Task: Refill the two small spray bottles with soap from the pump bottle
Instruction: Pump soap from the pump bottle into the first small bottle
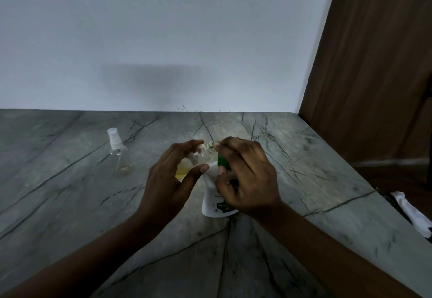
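Holding a small spray bottle [184,169] tilted toward the soap bottle [211,194], the left hand [168,180] is gripping its body while the right hand [247,176] is clasping the green pump [222,160]; light, slick plastic is probably calling for a mid-body hold. A second sprayer [118,157] is standing apart, capped.

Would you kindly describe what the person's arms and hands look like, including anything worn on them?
The left forearm and right forearm are bare as far as the picture shows, with no sleeve in view. The left hand and right hand wear no gloves, and no ring, watch or bracelet shows on the fingers or wrists. The visible nails appear short and plain.
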{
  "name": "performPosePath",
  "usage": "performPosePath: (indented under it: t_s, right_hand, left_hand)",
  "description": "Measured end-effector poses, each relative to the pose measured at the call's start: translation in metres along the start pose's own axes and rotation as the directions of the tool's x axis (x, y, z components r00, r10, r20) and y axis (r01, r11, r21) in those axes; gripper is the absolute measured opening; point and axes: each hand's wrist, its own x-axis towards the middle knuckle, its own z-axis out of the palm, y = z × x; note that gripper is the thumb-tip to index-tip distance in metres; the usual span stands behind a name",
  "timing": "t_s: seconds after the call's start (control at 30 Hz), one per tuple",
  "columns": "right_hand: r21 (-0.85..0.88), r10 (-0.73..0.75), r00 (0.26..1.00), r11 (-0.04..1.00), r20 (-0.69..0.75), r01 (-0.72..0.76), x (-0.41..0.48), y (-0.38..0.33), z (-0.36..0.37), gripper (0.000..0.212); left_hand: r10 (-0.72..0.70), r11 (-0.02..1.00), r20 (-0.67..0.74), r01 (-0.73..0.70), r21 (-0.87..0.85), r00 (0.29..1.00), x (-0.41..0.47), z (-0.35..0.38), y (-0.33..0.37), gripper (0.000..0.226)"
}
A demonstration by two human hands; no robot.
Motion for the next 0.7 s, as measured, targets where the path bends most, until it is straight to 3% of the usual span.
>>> performPosePath:
  t_s: [0.7]
  right_hand:
    - [-0.023, 0.004, 1.0, 1.0, -0.011, -0.005, -0.0068, -0.0028, 0.0024, 0.029]
  left_hand:
    - [-0.018, 1.0, 0.01, 0.018, -0.013, 1.0, -0.0054, 0.0031, -0.0017, 0.043]
